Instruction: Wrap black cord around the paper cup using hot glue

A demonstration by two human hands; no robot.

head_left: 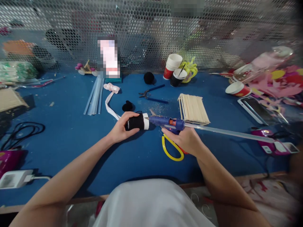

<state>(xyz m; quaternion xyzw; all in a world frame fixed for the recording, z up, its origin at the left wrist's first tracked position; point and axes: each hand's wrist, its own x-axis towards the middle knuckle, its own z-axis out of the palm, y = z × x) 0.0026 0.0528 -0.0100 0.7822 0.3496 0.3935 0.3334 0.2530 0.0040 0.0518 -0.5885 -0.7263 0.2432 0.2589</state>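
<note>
My left hand (pixel 120 128) is wrapped round a small cup covered in black (pixel 136 121), which lies on its side with a white rim pointing right. My right hand (pixel 188 138) grips a blue glue gun (pixel 167 122), and a long clear glue stick (pixel 227 131) sticks out of its back. The gun's nozzle is at the white rim; whether it touches I cannot tell. Below the gun, scissors with a yellow handle (pixel 172 154) lie partly hidden by my right hand. A white ribbon (pixel 110 105) runs from a pale pink roll towards my left hand.
Blue-handled pliers (pixel 153 94), a black ball (pixel 149 78) and a bundle of wooden sticks (pixel 194 108) lie beyond my hands. Glue sticks (pixel 94 96) lie at left. Paper cups (pixel 172 64) stand by a perforated metal screen (pixel 142 37). A phone (pixel 255 110) lies at right.
</note>
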